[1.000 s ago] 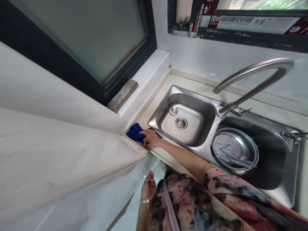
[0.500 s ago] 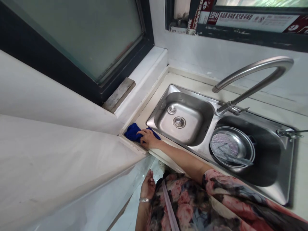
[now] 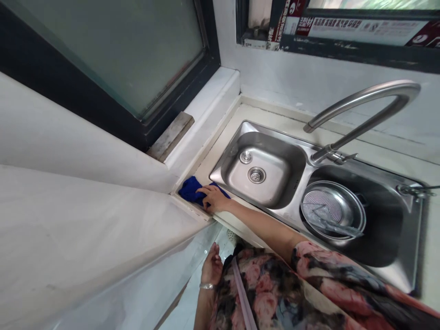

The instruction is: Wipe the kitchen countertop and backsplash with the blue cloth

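Observation:
A blue cloth (image 3: 189, 189) lies crumpled on the pale counter (image 3: 220, 153) in the corner left of the sink. My right hand (image 3: 213, 199) rests on it with bent fingers gripping part of the cloth. Low in the view, my left hand (image 3: 212, 266) hangs beside my body below the counter edge, a bracelet at its wrist. Its fingers are loosely curled and apart, and it holds nothing.
Beside the cloth is a steel double sink (image 3: 275, 209). Its right basin holds a metal pan with a strainer (image 3: 330, 208) and clear plastic. A tall faucet (image 3: 367, 98) arches above. A stone piece (image 3: 172, 136) lies on the left window ledge.

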Action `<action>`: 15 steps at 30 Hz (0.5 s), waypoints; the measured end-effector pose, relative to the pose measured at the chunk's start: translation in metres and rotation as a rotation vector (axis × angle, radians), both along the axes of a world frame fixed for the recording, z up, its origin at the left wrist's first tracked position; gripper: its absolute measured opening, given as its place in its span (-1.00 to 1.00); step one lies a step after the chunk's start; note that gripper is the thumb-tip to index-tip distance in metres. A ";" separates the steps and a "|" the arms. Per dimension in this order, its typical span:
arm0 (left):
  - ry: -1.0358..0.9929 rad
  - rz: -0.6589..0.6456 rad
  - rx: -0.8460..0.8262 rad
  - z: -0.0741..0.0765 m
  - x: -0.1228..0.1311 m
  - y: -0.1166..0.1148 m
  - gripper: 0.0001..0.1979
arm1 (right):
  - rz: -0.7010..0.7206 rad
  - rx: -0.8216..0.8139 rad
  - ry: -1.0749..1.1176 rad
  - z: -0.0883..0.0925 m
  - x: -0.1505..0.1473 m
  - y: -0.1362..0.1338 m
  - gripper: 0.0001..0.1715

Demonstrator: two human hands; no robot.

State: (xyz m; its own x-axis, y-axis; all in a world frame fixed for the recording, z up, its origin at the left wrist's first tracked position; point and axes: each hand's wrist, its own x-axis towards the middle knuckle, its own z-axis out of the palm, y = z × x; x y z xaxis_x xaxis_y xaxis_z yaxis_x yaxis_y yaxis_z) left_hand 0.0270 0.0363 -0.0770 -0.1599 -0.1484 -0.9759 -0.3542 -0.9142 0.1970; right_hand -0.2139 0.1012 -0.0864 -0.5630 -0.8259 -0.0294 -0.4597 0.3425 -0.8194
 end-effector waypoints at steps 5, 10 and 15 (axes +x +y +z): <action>-0.022 -0.002 0.013 0.001 -0.005 0.003 -0.77 | -0.073 -0.001 0.014 0.000 0.004 -0.005 -0.91; -0.025 -0.001 0.027 0.002 -0.008 0.003 -0.79 | -0.109 -0.004 0.023 0.001 0.006 -0.009 -0.91; -0.014 -0.021 0.021 -0.002 -0.008 0.002 -0.77 | -0.164 0.003 0.038 0.001 0.011 -0.015 -0.90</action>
